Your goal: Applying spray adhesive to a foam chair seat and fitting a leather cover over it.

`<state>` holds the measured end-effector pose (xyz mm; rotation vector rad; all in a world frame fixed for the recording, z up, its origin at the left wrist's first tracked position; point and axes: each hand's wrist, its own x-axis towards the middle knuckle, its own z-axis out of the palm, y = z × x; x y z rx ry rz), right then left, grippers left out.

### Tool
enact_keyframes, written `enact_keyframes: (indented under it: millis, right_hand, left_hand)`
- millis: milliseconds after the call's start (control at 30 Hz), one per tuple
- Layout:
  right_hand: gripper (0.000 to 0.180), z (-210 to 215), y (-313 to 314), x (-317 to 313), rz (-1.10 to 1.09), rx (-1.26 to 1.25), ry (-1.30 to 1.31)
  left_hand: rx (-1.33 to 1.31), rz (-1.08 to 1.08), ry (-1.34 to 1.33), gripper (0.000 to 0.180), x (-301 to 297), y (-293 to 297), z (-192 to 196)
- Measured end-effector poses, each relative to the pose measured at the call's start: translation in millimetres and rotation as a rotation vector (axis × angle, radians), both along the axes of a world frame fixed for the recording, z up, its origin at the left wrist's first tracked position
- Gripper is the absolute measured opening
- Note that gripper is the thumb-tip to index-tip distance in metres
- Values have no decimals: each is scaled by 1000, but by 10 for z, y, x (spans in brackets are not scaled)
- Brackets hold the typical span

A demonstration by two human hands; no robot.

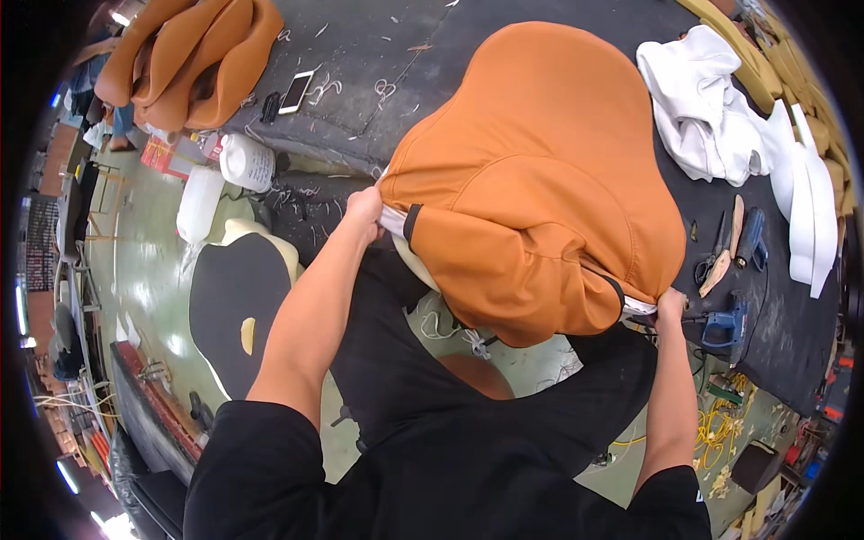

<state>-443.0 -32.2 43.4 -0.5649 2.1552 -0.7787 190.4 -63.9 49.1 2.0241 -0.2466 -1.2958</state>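
Observation:
A large orange leather-like cushion cover [549, 135] lies across the front edge of the dark worktable, partly over my lap. Its near part is loose and creased, with black edging and some white lining at both sides. At the cover's left edge my left hand [364, 209] is closed on the material. My right hand [670, 306] grips the lower right edge, beside the white lining. Pale padding shows under the left side of the cover. What lies inside the rest of it is hidden.
On the table's right lie white fabric [702, 108], white curved strips [801, 198], scissors [714, 256] and a blue-handled tool [723, 326]. Folded orange covers [193, 58], a phone [297, 92] and thread scraps are at the left. Plastic jugs [246, 162] and a black-faced foam piece [236, 297] stand beside the table.

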Motion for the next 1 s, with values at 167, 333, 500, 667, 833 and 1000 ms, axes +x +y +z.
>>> enact_keyframes:
  millis: [167,333,500,667,833,1000]
  right_hand:
    - [47,-563,-17,-596,-50,-173,-85]
    - [49,-586,-54,-156,53,-146,-48]
    - [39,-601,25,-520,26,-254,43]
    - [37,339,444,548,142,-492,831]
    - [23,1019,777,2096,777,-929,790]
    - [61,881,967,3510,1516,-644,737]
  left_hand:
    - [-204,224,108,33,188,-67,-1111]
    - [-188,281,108,33,228,61,-992]
    - [-190,119,158,21,-222,20,-338]
    - [-185,114,-8,30,-137,225,-206]
    - [-267,159,393,50,-298,256,-235]
    - [-283,142,515,59,-268,340,-273]
